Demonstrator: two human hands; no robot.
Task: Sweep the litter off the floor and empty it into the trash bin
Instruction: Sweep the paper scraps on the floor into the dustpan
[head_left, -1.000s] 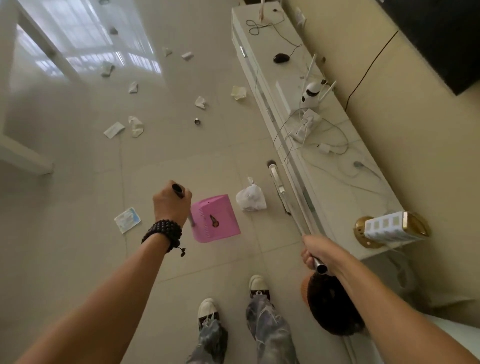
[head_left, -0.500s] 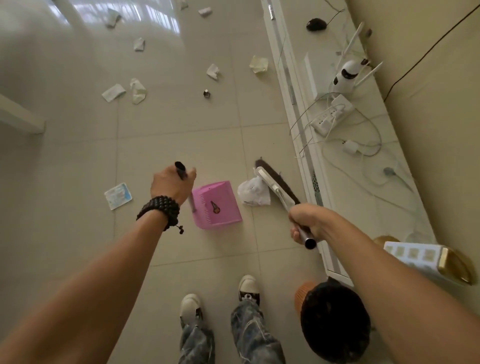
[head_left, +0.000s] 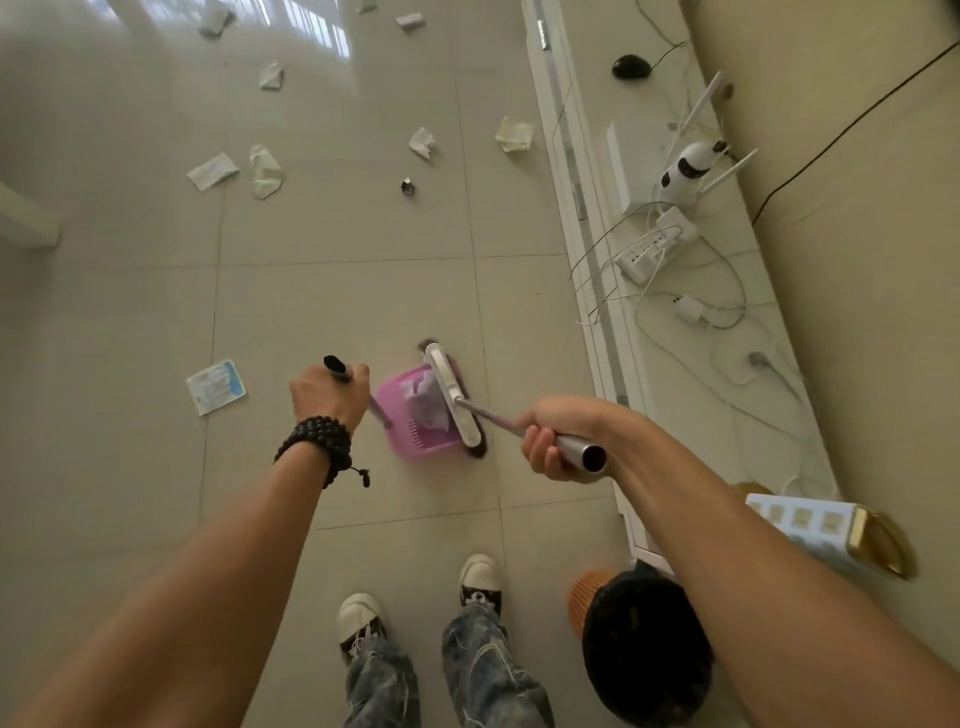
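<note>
Mid-frame, a crumpled white bag (head_left: 427, 400) is sitting in the pink dustpan (head_left: 415, 415), the broom (head_left: 454, 402) pressing at its mouth. Left hand (head_left: 327, 395) is gripping the dustpan's handle, right hand (head_left: 558, 436) clamping the broom's. Paper scraps (head_left: 265, 170) are waiting across the upper left; the trash bin (head_left: 644, 639), lower right, is waiting too.

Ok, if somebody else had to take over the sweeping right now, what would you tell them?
Left hand grips the black handle of the pink dustpan, which sits on the floor.
Right hand grips the metal handle of the broom, its head lying across the dustpan's mouth.
Done: a white crumpled bag is in the dustpan.
Left: the blue and white packet near the left hand, plus paper scraps and a small dark bit farther up the floor. Then empty the dustpan into the trash bin by the right foot.
</note>
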